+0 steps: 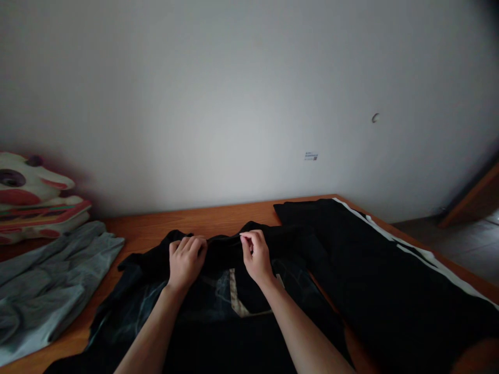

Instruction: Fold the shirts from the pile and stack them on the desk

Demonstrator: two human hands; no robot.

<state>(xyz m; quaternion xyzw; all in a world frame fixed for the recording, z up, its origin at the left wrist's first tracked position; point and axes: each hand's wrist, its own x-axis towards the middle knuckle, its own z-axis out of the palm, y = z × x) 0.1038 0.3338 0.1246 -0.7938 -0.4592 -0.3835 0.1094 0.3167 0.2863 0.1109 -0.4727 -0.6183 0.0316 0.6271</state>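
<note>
A dark garment (202, 306) with faded bluish patterning and a pale angular print lies spread on the wooden table (152, 224) in front of me. Along its far edge, my left hand (187, 259) is closed with curled fingers on the black cloth. A short way to the right, my right hand (256, 254) pinches the same edge between thumb and fingertips. The cloth between both hands is bunched and slightly raised. My forearms cover part of the garment, so its full shape is hidden.
Black trousers (362, 275) with white side stripes lie at the right. A crumpled grey garment (50, 285) sits at the left, near a red and white cartoon-animal toy (39, 200). Behind the table rises a pale wall (218, 104) with a small label (311, 156).
</note>
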